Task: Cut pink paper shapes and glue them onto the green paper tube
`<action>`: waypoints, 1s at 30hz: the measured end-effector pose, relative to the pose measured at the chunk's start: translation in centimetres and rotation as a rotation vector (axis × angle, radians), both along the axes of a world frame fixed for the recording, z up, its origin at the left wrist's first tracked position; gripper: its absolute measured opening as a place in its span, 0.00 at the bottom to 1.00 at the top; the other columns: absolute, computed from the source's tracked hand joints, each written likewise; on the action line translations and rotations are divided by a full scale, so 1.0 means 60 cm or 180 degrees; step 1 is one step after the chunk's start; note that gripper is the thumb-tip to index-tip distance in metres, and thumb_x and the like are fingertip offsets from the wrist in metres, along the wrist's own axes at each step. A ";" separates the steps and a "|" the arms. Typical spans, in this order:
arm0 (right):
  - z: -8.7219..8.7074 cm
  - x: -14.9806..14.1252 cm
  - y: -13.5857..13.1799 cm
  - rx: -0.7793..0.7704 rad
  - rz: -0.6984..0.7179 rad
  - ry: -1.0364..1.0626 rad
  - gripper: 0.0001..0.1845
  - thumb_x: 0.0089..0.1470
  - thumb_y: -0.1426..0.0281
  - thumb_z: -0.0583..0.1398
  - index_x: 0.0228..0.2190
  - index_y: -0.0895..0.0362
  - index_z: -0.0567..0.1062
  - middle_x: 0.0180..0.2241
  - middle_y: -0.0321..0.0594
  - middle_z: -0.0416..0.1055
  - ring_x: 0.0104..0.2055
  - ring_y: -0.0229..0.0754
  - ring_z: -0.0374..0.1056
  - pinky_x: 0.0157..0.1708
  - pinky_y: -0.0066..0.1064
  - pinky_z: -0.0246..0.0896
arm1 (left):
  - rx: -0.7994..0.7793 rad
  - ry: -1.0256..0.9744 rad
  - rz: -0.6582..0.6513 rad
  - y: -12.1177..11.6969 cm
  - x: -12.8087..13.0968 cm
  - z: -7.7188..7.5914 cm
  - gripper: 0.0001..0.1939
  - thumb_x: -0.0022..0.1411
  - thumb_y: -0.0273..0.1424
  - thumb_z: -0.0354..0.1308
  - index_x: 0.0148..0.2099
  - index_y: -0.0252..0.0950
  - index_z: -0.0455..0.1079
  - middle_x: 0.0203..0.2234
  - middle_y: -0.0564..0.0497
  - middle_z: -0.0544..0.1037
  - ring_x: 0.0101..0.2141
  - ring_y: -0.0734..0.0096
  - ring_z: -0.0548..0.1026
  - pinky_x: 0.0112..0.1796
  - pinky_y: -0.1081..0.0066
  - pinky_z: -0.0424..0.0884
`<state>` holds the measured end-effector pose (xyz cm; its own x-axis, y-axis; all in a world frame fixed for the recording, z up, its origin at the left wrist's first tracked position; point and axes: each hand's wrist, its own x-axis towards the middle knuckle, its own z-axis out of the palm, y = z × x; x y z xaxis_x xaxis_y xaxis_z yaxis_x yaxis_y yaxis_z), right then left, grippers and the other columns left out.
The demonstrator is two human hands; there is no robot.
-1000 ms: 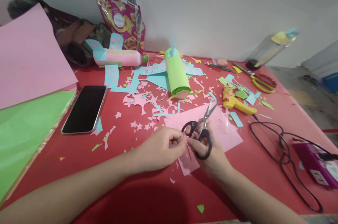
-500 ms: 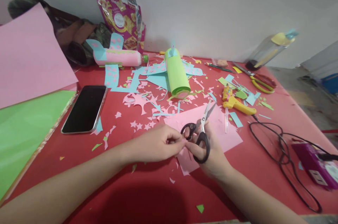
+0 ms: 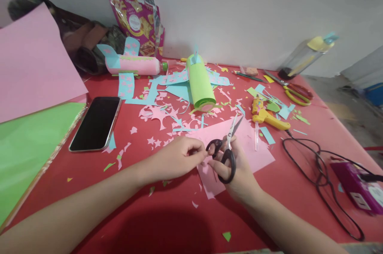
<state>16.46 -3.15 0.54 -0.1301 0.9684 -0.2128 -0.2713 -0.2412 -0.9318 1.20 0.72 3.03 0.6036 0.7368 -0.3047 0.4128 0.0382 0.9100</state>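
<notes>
My right hand (image 3: pixel 242 176) is closed around black-handled scissors (image 3: pixel 229 139). Their blades point away from me and stand slightly apart. My left hand (image 3: pixel 178 159) has thumb and fingertips pinched together just left of the scissor handles; whatever is in the pinch is too small to make out. Under both hands lies a pink paper sheet (image 3: pixel 259 157) with a cut edge. Small pink paper stars (image 3: pixel 157 143) are beside my left hand. Farther off stand a green paper-wrapped tube with blue wings (image 3: pixel 201 82) and a pink-wrapped bottle with blue fins (image 3: pixel 140 65).
Paper scraps (image 3: pixel 157 114) litter the red table. A phone (image 3: pixel 96 124) and green sheets (image 3: pixel 36 138) lie left. On the right are a yellow glue gun (image 3: pixel 271 120), its cable, a purple power block (image 3: pixel 353 186), pliers (image 3: pixel 296 96) and a clear bottle (image 3: pixel 305 58). A snack bag (image 3: pixel 137 18) stands behind.
My fingertips have drawn slightly apart, the left hand shifting a little up and left. The scissors have moved only slightly in my right hand.
</notes>
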 end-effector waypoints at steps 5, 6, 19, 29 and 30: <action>-0.004 0.001 0.001 0.0035 -0.0089 -0.0005 0.18 0.40 0.76 0.61 0.27 0.52 0.56 0.28 0.27 0.62 0.24 0.31 0.60 0.24 0.25 0.56 | -0.0103 -0.0042 -0.0027 0.002 0.002 0.009 0.14 0.57 0.28 0.42 0.20 0.34 0.58 0.15 0.57 0.62 0.19 0.79 0.61 0.23 0.78 0.56; -0.004 0.001 0.001 0.0052 -0.0107 -0.0008 0.18 0.41 0.77 0.61 0.27 0.52 0.56 0.28 0.27 0.62 0.24 0.31 0.60 0.24 0.25 0.56 | -0.0092 -0.0024 -0.0050 0.001 0.002 0.010 0.13 0.57 0.28 0.43 0.21 0.34 0.59 0.15 0.57 0.62 0.19 0.79 0.61 0.23 0.78 0.56; -0.002 0.000 0.002 0.0099 -0.0222 -0.0048 0.18 0.42 0.76 0.61 0.27 0.52 0.55 0.27 0.28 0.62 0.25 0.31 0.60 0.25 0.25 0.57 | 0.0332 -0.0020 -0.0201 -0.005 0.005 -0.005 0.14 0.59 0.31 0.44 0.23 0.33 0.62 0.17 0.57 0.62 0.21 0.80 0.60 0.24 0.78 0.56; -0.001 0.002 0.002 0.0057 -0.0399 -0.0076 0.18 0.41 0.77 0.61 0.27 0.51 0.56 0.28 0.29 0.62 0.26 0.32 0.60 0.25 0.26 0.59 | 0.0235 0.0084 -0.0138 -0.004 0.005 0.000 0.14 0.58 0.31 0.44 0.23 0.33 0.62 0.16 0.57 0.62 0.20 0.79 0.60 0.23 0.78 0.56; 0.000 0.002 0.002 0.0066 -0.0413 -0.0086 0.18 0.41 0.77 0.61 0.27 0.51 0.56 0.28 0.29 0.62 0.26 0.32 0.60 0.24 0.26 0.59 | 0.0230 0.0071 -0.0144 -0.004 0.005 0.000 0.14 0.58 0.31 0.44 0.23 0.33 0.62 0.17 0.56 0.62 0.21 0.79 0.61 0.24 0.78 0.56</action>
